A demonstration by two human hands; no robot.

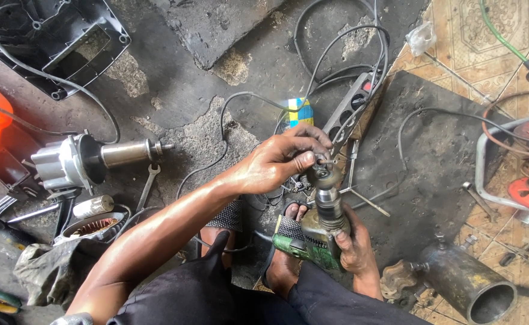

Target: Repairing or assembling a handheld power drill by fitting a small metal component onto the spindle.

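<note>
Down on the oil-stained workshop floor, left to right: motor armature lying loose at far left; left hand reaching in from the left, fingertips pinched narrow on the chuck; green drill standing upright, long axis vertical, chuck uppermost; right hand wrapped tight around the body just below, nearer the knees.

A grimy repair workshop floor: dismantled motor parts, a spanner, tangled cables, a power strip.
</note>
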